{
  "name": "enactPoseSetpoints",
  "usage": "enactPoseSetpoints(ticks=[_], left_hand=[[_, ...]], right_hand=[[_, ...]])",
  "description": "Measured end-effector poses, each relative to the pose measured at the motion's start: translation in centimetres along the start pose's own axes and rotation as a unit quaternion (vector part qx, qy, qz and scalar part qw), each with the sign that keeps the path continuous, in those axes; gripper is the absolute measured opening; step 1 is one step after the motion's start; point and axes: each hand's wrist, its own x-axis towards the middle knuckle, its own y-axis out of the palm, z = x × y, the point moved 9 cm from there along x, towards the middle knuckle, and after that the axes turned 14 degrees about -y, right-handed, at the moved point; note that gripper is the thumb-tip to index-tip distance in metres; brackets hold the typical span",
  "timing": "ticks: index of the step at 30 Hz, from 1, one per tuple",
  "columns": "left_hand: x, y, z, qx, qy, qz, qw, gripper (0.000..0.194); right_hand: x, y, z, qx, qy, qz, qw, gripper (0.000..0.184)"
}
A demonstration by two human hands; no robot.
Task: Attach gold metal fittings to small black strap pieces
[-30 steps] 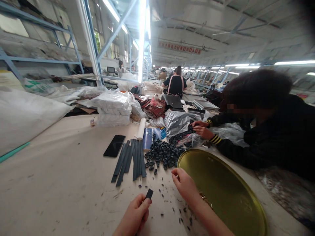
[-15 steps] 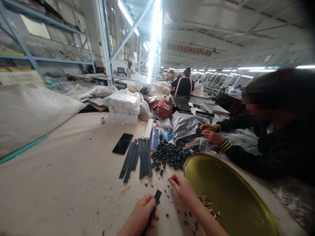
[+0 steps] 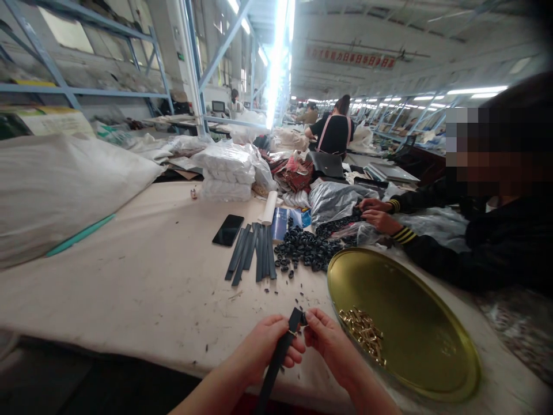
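**Strap end meeting my two hands at the counter edge**

I am holding a dark strap (image 3: pixel 279 357) in my left hand (image 3: pixel 268 346), fingers closed around it; its long axis is running from 7 o'clock, down off the counter (image 3: pixel 142 276), up to 1 o'clock. My right hand (image 3: pixel 330 343) is pinching at the strap's top end, thumb and forefinger closed on something too small to make out. The right hand is nearer the gold tray (image 3: pixel 432 369), lying at 3 o'clock and holding a small heap of brass fittings (image 3: pixel 363 334). At 12 o'clock loose black rings (image 3: pixel 306 251) and more strips (image 3: pixel 254 259) are lying.
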Motion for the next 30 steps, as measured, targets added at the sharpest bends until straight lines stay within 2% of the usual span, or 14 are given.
enactPoseSetpoints(ticks=[5, 9, 17, 20, 24, 27, 30], left_hand=[[-0.4, 0.2, 0.1, 0.063, 0.030, -0.039, 0.997, 0.037], [-0.9, 0.7, -0.2, 0.119, 0.040, -0.053, 0.991, 0.030], [-1.1, 1.5, 1.1, 0.074, -0.023, 0.014, 0.997, 0.027], [-1.0, 1.4, 1.4, 0.064, -0.032, 0.021, 0.997, 0.028], [-0.7, 0.1, 1.0, 0.028, -0.014, -0.026, 0.999, 0.025], [-0.6, -0.6, 0.3, -0.014, 0.009, -0.047, 0.999, 0.024], [-0.6, -1.5, -0.6, -0.058, 0.019, -0.068, 0.996, 0.024]], right_hand=[[-0.9, -0.2, 0.7, 0.001, -0.011, -0.007, 1.000, 0.030], [-1.5, -0.4, 1.4, 0.010, -0.025, -0.012, 1.000, 0.029], [-2.2, -0.7, 1.0, 0.014, -0.018, -0.016, 1.000, 0.030], [-1.7, -1.3, 1.5, -0.096, -0.063, -0.007, 0.993, 0.028], [-0.6, -2.2, 3.5, -0.315, -0.172, -0.042, 0.932, 0.019], [0.2, -2.3, 3.8, -0.356, -0.205, -0.064, 0.909, 0.010], [0.8, -2.5, 3.4, -0.363, -0.208, -0.068, 0.906, 0.008]])
